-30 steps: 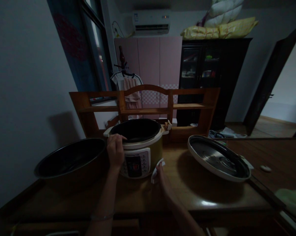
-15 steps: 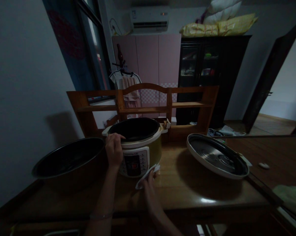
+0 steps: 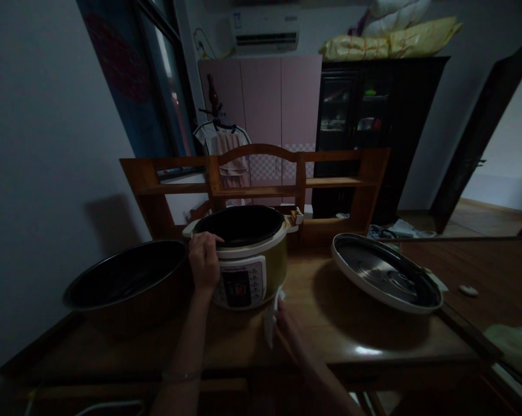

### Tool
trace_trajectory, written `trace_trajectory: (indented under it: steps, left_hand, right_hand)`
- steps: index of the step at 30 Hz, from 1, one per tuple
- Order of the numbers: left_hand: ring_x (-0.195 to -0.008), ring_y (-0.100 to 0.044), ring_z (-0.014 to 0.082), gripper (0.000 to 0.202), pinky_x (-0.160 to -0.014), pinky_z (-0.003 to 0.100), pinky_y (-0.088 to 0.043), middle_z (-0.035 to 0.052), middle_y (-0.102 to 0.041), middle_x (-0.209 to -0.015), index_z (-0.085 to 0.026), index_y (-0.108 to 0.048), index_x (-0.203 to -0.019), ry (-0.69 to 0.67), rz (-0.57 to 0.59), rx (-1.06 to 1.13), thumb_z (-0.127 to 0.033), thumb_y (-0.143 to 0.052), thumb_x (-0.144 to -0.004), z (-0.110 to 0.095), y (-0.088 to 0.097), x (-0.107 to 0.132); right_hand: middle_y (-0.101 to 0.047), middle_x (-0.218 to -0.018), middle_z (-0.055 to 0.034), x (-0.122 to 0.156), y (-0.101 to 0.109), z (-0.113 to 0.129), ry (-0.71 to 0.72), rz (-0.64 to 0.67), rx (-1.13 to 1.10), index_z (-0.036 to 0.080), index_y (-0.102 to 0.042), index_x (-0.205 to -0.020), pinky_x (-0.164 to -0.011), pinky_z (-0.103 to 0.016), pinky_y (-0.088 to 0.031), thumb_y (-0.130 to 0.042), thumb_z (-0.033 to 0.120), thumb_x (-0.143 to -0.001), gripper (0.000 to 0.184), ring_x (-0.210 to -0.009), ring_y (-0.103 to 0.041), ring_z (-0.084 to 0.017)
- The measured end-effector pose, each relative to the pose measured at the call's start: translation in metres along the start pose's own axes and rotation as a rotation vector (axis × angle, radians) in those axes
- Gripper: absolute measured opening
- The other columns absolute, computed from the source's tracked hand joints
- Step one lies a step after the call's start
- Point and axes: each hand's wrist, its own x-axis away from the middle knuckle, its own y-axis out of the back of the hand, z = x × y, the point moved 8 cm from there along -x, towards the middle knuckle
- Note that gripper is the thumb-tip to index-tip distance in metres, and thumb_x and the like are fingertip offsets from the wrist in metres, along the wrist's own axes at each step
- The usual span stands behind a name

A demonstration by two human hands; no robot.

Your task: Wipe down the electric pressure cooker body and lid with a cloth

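A green and white electric cooker [image 3: 274,267] stands with its lid off on the wooden desk, its control panel facing me. My left hand [image 3: 204,260] is closed over the cooker's front left rim, the fingers curled at the edge of the dark opening. My right hand [image 3: 285,319] grips a thin white cloth [image 3: 270,319] just in front of the cooker's lower right side. Whether the cloth touches the cooker I cannot tell. To the left sits a dark inner pot [image 3: 126,309], tilted in view. On the right, the round lid [image 3: 386,274] lies with its metal inner side up.
A wooden shelf rack [image 3: 256,190] rises along the back edge of the desk [image 3: 313,341]. The wall [image 3: 35,173] borders the left side. A small white object [image 3: 467,290] lies on the brown surface at right. Pink wardrobe doors [image 3: 261,104] and a dark cabinet [image 3: 417,115] stand behind.
My right hand has moved slightly right with the cloth, which has turned from slanted to nearly upright. My left hand stays on the cooker's rim. The view has shifted slightly.
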Motion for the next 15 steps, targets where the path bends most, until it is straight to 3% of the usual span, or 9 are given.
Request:
trace_trajectory:
  steps: [3,6,10,15]
  left_hand:
    - [-0.097,-0.055,0.0216,0.043,-0.096,0.036,-0.041,0.0047,-0.060,-0.084,-0.023,-0.060,-0.076,-0.007,0.010,-0.018,-0.040,-0.031,-0.103,0.000,-0.001,0.000]
    - [-0.096,-0.055,0.0218,0.043,-0.096,0.037,-0.040,0.0048,-0.060,-0.083,-0.023,-0.061,-0.076,-0.004,0.010,-0.013,-0.039,-0.031,-0.102,0.000,-0.001,0.000]
    - [-0.099,-0.055,0.0220,0.041,-0.097,0.037,-0.040,0.0051,-0.061,-0.086,-0.023,-0.062,-0.077,0.005,0.006,0.002,-0.038,-0.033,-0.102,0.001,0.000,0.000]
    - [-0.098,-0.055,0.0218,0.042,-0.096,0.037,-0.040,0.0049,-0.061,-0.085,-0.023,-0.061,-0.076,-0.020,0.003,-0.002,-0.038,-0.032,-0.102,-0.001,0.000,0.000]
  right_hand:
    - [-0.053,-0.150,-0.0066,-0.016,0.038,0.020,0.023,-0.159,0.004,0.024,-0.064,-0.135,-0.117,-0.048,-0.031,-0.064,0.052,-0.083,0.058,-0.146,-0.036,-0.031]
    - [-0.062,-0.139,-0.0072,-0.036,0.055,0.043,0.073,-0.201,0.028,0.022,-0.068,-0.128,-0.115,-0.048,-0.033,-0.064,0.046,-0.080,0.054,-0.138,-0.046,-0.034]
    - [-0.071,-0.124,-0.0051,-0.057,0.049,0.057,0.134,-0.174,0.051,0.022,-0.071,-0.120,-0.112,-0.044,-0.036,-0.062,0.039,-0.078,0.047,-0.130,-0.052,-0.032]
    - [-0.071,-0.123,-0.0043,-0.065,0.029,0.051,0.168,-0.143,0.053,0.022,-0.069,-0.125,-0.109,-0.044,-0.039,-0.059,0.034,-0.077,0.050,-0.127,-0.055,-0.030]
